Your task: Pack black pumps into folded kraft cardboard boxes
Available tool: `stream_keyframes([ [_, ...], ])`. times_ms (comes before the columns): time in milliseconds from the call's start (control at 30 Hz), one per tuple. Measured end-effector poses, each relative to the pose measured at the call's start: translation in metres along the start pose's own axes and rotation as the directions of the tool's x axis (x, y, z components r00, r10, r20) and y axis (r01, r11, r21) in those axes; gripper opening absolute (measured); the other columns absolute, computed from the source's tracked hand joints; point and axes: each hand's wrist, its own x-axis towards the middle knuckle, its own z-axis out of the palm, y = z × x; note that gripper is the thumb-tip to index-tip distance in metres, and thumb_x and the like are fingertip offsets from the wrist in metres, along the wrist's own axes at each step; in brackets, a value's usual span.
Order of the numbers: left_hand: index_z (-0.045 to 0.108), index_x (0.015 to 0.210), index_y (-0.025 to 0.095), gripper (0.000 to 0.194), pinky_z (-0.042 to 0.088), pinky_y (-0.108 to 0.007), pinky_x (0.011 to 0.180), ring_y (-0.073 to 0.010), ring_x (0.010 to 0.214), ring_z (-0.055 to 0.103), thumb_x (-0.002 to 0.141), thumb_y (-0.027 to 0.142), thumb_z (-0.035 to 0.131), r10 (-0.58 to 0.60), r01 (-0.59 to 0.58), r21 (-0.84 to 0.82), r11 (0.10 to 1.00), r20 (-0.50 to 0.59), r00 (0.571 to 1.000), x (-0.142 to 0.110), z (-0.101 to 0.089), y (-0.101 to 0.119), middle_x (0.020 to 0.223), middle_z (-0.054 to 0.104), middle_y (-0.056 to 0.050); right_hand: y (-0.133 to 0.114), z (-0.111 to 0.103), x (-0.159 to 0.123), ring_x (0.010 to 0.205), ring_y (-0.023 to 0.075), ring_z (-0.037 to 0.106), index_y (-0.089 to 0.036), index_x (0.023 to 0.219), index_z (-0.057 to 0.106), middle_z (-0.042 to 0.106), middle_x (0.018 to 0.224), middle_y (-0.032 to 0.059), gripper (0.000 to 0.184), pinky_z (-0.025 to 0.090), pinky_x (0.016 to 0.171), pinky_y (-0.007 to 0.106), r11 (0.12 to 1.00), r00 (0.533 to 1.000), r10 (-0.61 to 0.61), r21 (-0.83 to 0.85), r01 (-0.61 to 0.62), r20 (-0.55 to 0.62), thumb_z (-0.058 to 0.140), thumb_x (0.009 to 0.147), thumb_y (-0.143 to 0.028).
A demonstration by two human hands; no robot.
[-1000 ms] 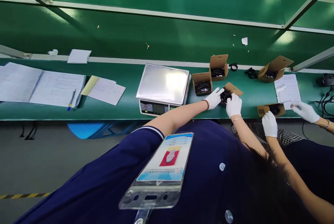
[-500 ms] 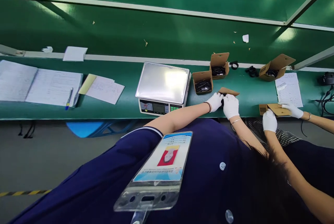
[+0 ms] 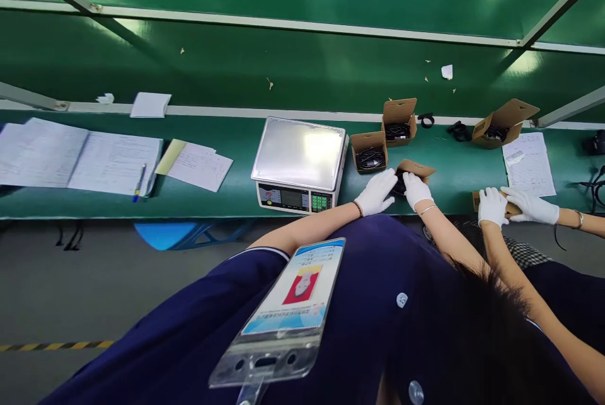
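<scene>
My left hand (image 3: 377,192), white-gloved, has its fingers stretched out and touching the left side of a small brown cardboard box (image 3: 422,169). Over the box's right front edge lies my gloved right hand (image 3: 416,192), closed on it with the fingertips reaching inside. Something black shows in the box between my hands, partly hidden by the fingers. Just beyond stand two open cardboard boxes, a nearer one (image 3: 356,142) and a farther one (image 3: 399,106), each holding coiled black cable. To the left is a silver-topped weighing scale (image 3: 300,153).
A co-worker's gloved hands (image 3: 513,205) hold a cardboard box at the right. Near them are another open box (image 3: 513,110) and a written sheet (image 3: 529,162). An open notebook (image 3: 108,162), a pen (image 3: 139,183) and papers (image 3: 201,165) lie left. A metal rail (image 3: 302,25) crosses behind.
My left hand has drawn back and down to the left, its fingers now straighter. My right hand has shifted slightly, uncovering more of the box. The co-worker's hands have come together on their box.
</scene>
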Motion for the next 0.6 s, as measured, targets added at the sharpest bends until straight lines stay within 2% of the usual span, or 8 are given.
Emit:
stream_keyframes([
  [100,0.019,0.159,0.012,0.083,0.024,-0.055,0.122,-0.0351,0.154,0.018,0.088,0.032,0.058,0.073,-0.067,-0.074,0.995,0.088,0.993,-0.002,0.004,-0.006,0.164,0.021,-0.022,0.057,-0.019,-0.046,0.146,0.0423,0.025,-0.026,0.160,0.024,0.037,0.159,0.0121,0.085,0.022,0.114,0.063,0.997,0.995,0.069,-0.024,-0.071,-0.079,0.056,0.087,-0.057],
  [167,0.017,0.159,0.011,0.088,0.019,-0.052,0.125,-0.0338,0.154,0.019,0.084,0.025,0.060,0.181,-0.168,-0.087,0.982,0.181,0.967,0.009,0.009,-0.009,0.165,0.022,-0.021,0.085,-0.026,-0.065,0.147,0.0439,0.023,-0.023,0.162,0.017,0.036,0.159,0.0160,0.102,0.023,0.114,0.063,0.985,0.973,0.165,-0.025,-0.171,-0.163,0.063,0.079,-0.061],
  [233,0.022,0.158,0.010,0.087,0.017,-0.051,0.125,-0.0319,0.153,0.022,0.079,0.015,0.059,0.221,-0.210,-0.069,0.975,0.238,0.946,0.024,0.013,-0.012,0.162,0.029,-0.020,0.098,-0.027,-0.068,0.145,0.0438,0.028,-0.023,0.162,0.018,0.039,0.156,0.0170,0.107,0.027,0.114,0.063,0.965,0.933,0.261,0.103,-0.243,-0.246,0.068,0.075,-0.059],
  [333,0.034,0.155,0.016,0.082,0.017,-0.049,0.124,-0.0283,0.150,0.029,0.076,0.007,0.055,0.215,-0.213,-0.041,0.976,0.299,0.930,0.037,0.014,-0.015,0.156,0.041,-0.016,0.090,-0.013,-0.052,0.131,0.0404,0.049,-0.032,0.157,0.032,0.052,0.146,0.0118,0.084,0.041,0.106,0.064,0.905,0.905,0.328,0.365,-0.219,-0.269,0.063,0.082,-0.053],
  [400,0.037,0.153,0.019,0.080,0.019,-0.048,0.123,-0.0277,0.148,0.032,0.076,0.006,0.055,0.195,-0.195,-0.029,0.980,0.310,0.931,0.038,0.013,-0.014,0.154,0.044,-0.015,0.073,0.005,-0.037,0.114,0.0343,0.061,-0.032,0.155,0.035,0.057,0.141,0.0109,0.073,0.053,0.091,0.057,0.876,0.907,0.338,0.437,-0.205,-0.251,0.055,0.087,-0.051],
  [500,0.038,0.153,0.016,0.079,0.021,-0.048,0.122,-0.0298,0.147,0.033,0.076,0.007,0.056,0.182,-0.189,-0.009,0.982,0.320,0.930,0.036,0.010,-0.010,0.153,0.044,-0.017,0.042,0.034,-0.015,0.085,0.0220,0.068,-0.028,0.160,0.022,0.053,0.146,0.0156,0.085,0.059,0.068,0.039,0.691,0.873,0.468,0.673,-0.264,-0.138,0.057,0.087,-0.051],
  [567,0.038,0.153,0.015,0.080,0.021,-0.049,0.122,-0.0316,0.146,0.033,0.075,0.007,0.057,0.176,-0.185,-0.004,0.983,0.330,0.928,0.036,0.008,-0.008,0.153,0.043,-0.019,0.025,0.048,0.000,0.073,0.0154,0.064,-0.028,0.162,0.011,0.046,0.153,0.0179,0.098,0.058,0.061,0.033,0.511,0.859,0.511,0.817,-0.267,-0.039,0.064,0.082,-0.048],
  [600,0.039,0.152,0.014,0.080,0.022,-0.050,0.122,-0.0324,0.146,0.034,0.075,0.007,0.058,0.177,-0.183,-0.012,0.983,0.338,0.924,0.037,0.006,-0.008,0.153,0.042,-0.019,0.019,0.053,0.007,0.072,0.0143,0.063,-0.028,0.162,0.009,0.046,0.153,0.0177,0.103,0.059,0.062,0.033,0.479,0.865,0.501,0.841,-0.251,-0.027,0.069,0.080,-0.046],
])
